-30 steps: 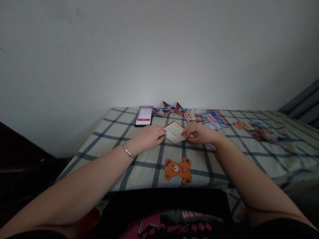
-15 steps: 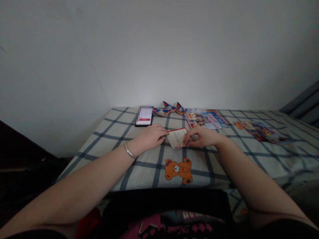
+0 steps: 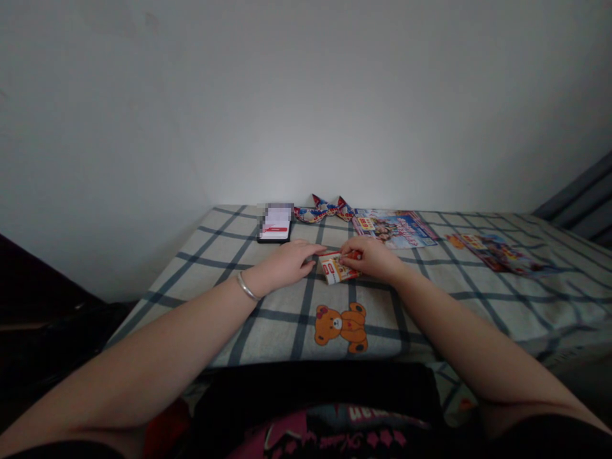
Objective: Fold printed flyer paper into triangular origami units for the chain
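A small folded leaflet, red and white with printing on its upper face, lies on the checked cloth in front of me. My right hand is bent over its right and top part, thumb and fingertips gripping the paper and hiding that side. My left hand rests at the leaflet's left edge. Its thumb and fingers are apart, with the fingertips near the top left corner. Whether they touch the paper I cannot tell. A silver bangle circles my left wrist.
Behind my left hand lies a phone with a lit screen. A folded printed-paper shape with pointed ends stands by the wall. To the right are a colourful flyer and another flyer. The cloth bears a printed bear.
The leaflet's pale, text-covered inner face has been folded over, and its red and white printed side now shows. My right hand has moved slightly left and away from me across it.
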{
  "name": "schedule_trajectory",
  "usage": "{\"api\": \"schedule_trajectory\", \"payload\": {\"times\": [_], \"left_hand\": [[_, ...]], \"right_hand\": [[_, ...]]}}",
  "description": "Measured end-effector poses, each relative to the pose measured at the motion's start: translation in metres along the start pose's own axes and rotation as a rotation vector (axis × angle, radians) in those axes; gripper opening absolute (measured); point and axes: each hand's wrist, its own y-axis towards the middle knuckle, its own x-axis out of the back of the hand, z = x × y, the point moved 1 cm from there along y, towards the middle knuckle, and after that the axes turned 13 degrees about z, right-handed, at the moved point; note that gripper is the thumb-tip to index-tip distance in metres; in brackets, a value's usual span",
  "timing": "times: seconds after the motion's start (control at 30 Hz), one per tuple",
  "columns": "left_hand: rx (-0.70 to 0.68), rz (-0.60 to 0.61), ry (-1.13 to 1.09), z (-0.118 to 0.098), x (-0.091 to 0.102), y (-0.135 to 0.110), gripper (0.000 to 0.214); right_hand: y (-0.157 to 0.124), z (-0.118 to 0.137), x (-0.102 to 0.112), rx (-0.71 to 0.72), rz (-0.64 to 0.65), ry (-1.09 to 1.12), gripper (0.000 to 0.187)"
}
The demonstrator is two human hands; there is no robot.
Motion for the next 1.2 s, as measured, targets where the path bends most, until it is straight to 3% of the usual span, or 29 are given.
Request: {"api": "schedule_trajectory", "payload": {"times": [0.37,0.57,0.93,1.2], "left_hand": [[0.062,0.01,0.006,-0.002,0.0,0.001,0.045],[0.067,0.019,0.016,-0.002,-0.001,0.002,0.044],[-0.036,0.027,0.036,-0.008,0.003,0.003,0.038],[-0.006,0.018,0.103,-0.009,0.0,0.003,0.032]], "right_hand": [[0.008,0.008,-0.004,-0.235,-0.039,-0.217,0.017],[0.013,0.006,-0.007,-0.167,-0.056,-0.299,0.02],[0.013,0.009,-0.008,-0.211,-0.082,-0.319,0.019],[0.014,0.006,-0.01,-0.235,-0.089,-0.295,0.019]]}}
